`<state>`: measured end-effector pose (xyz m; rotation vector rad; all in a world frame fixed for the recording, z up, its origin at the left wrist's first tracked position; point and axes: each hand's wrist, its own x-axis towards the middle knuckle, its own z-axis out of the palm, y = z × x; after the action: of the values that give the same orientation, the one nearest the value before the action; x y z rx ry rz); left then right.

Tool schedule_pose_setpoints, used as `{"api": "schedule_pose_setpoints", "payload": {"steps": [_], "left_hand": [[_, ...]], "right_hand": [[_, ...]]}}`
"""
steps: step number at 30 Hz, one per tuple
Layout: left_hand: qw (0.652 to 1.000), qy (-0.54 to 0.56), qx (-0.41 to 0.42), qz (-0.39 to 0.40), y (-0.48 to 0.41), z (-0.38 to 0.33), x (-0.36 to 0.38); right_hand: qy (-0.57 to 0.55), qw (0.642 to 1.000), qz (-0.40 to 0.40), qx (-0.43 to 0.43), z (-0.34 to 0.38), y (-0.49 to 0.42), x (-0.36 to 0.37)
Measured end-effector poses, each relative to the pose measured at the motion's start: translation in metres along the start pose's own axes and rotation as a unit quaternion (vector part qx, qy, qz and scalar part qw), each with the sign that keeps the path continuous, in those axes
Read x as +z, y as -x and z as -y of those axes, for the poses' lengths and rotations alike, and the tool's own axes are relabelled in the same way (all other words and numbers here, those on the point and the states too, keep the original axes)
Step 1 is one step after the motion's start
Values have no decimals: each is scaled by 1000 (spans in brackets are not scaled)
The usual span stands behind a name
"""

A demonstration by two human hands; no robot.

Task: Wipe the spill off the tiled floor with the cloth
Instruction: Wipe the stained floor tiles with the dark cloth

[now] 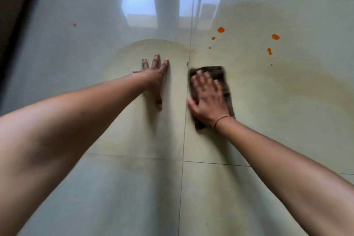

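Lone orange speck (75,25) far left on floor (67,63). I see left hand (156,78) flat on tile, fingers spread wide, holding nothing. Grout line (184,140) runs between hands. Right hand (207,99) just right of it, fingers straight, palm pressing dark cloth (218,72) onto floor; both blurred. Red thread (220,120) on that wrist. Orange drops (220,29) beyond cloth, up and right, well apart from it. Yellowish smear (298,82) further right.
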<state>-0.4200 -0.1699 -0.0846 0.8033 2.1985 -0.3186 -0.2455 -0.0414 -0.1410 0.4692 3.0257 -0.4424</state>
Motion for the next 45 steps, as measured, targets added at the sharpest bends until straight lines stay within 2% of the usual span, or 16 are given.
{"api": "schedule_pose_setpoints", "payload": {"steps": [2,3,6,9,11,15,17,22,23,25,27,30,33,35,39,45], "left_hand": [[1000,-15,1,9,-10,-1,0],[1000,-11,3,14,-11,-2,1],[1000,17,-5,10,4,-1,-2],[1000,6,8,23,13,-2,-7],[999,-6,22,35,10,-2,-8],[998,-6,26,51,0,2,-3],[998,-9,38,40,-8,6,-1],[998,6,60,31,-8,11,-1],[998,-1,61,32,-9,12,-2],[998,-15,62,19,-8,10,-8],[995,-30,79,-50,-18,13,-24],[982,-50,132,-126,-47,11,-60],[982,-23,170,-83,-74,1,-93],[987,-15,157,-42,-86,-3,-106],[990,-45,132,1,-102,-13,-110],[991,-39,125,19,-101,-17,-114]], "right_hand": [[29,989,31,-141,-12,8,2],[24,992,32,-116,-20,4,-2],[-36,990,26,133,-11,-20,-10],[5,994,106,-13,24,-12,-10],[17,992,109,-63,22,-7,-12],[5,987,52,153,1,-37,-6],[20,981,13,195,10,-43,0],[46,996,74,-12,9,-22,-4],[52,996,67,9,-2,-31,-6],[30,983,34,177,-17,-50,-14],[11,957,-3,289,-4,-62,-10],[45,992,25,114,38,-43,5],[49,997,53,10,35,-21,4],[57,996,27,55,11,-43,-1],[11,960,-45,277,-27,-107,-14],[23,995,9,92,3,-50,-5]]}}
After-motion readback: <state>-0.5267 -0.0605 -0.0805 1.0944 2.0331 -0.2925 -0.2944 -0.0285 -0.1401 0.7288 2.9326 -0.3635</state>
